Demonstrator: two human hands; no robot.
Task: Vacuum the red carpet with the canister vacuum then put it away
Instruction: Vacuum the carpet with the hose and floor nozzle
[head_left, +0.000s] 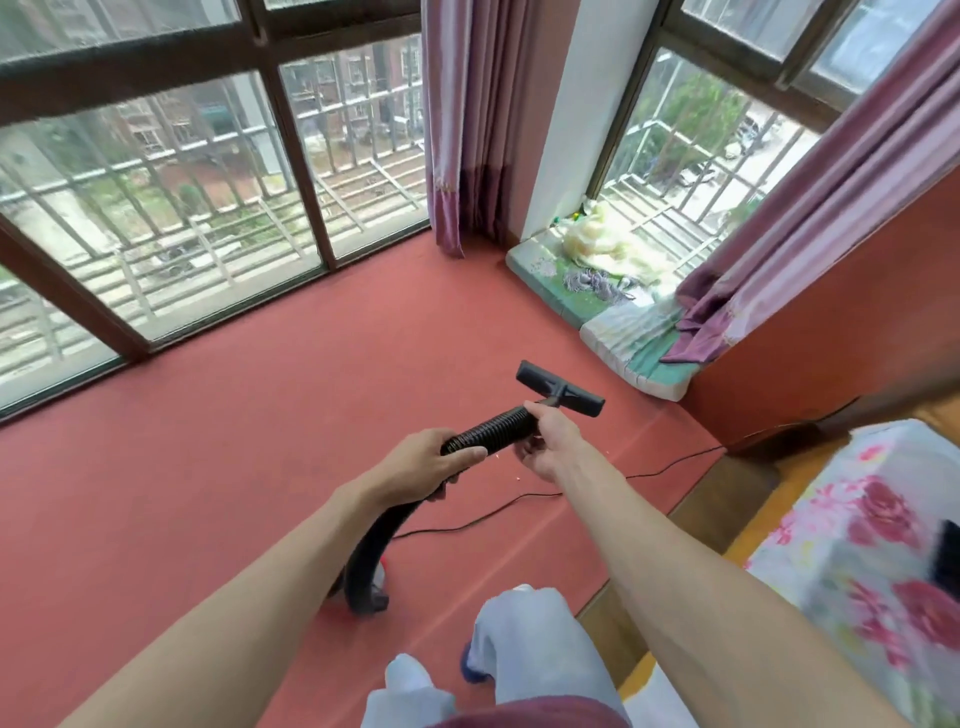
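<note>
Red carpet (249, 467) covers the floor of a corner room with tall dark-framed windows (171, 208) on two walls. Nearest the camera, the person's legs in pale trousers (524, 644) stand on the carpet. Just left of the legs, the ribbed black hose (374, 551) curves down to the canister vacuum (382, 577), which is mostly hidden behind the hose and the left forearm; only a small white and red part shows, low on the carpet. Right of the legs, a bed cover with pink flowers (852, 561) lies over a wooden floor strip.

Farther along the hose, the left hand (426, 457) wraps around it with fingers curled tight and thumb lying along the top. Just beyond, the right hand (550, 441) grips the hose where it joins the nozzle, thumb and forefinger pinching the end, the other fingers loosely curled beneath. The flat black brush nozzle (561, 388) sits crosswise at the hose tip, held up off the carpet. A thin black power cord (524, 501) trails over the carpet below the hands, running right towards the wall.

Beyond the nozzle, a low window ledge holds worn green cushions (550, 275) and a crumpled pale cloth (602, 239). Purple curtains (467, 119) hang in the corner and down the right window, one hem resting on the cushions.
</note>
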